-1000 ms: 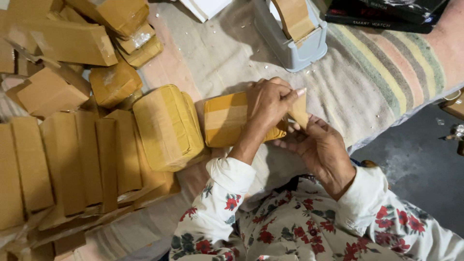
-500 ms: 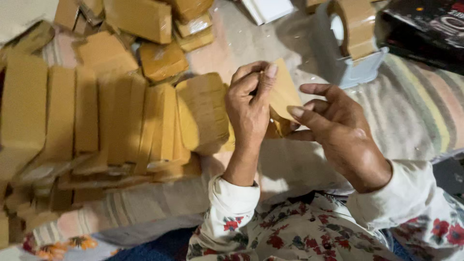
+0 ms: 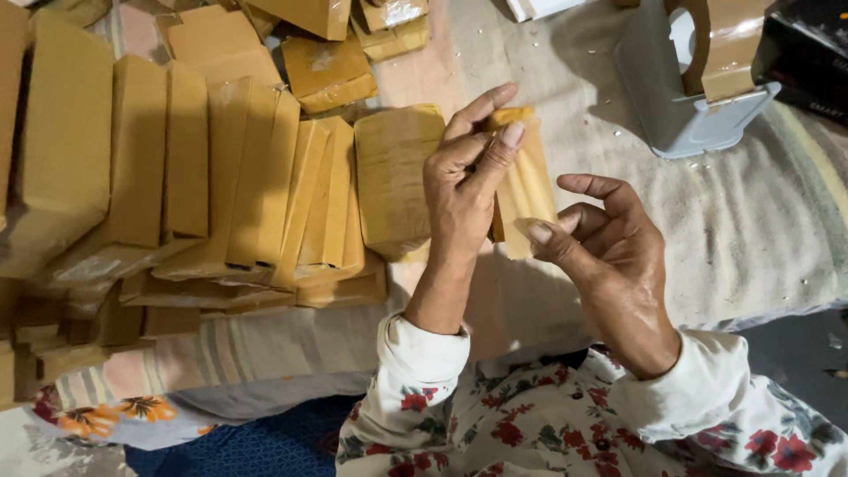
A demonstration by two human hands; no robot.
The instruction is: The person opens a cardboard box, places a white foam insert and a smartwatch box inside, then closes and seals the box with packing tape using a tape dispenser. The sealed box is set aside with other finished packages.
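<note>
Small tan packet (image 3: pixel 527 181) — flat, tape-wrapped — pinched between both hands' grip.

Small tan paper-wrapped packet (image 3: pixel 527 181), held upright between both hands, above striped cloth

The person wears a white garment with long sleeves, printed with red flowers and small dark leaves. The left hand (image 3: pixel 461 181) and right hand (image 3: pixel 599 238) are bare, without rings.
</note>
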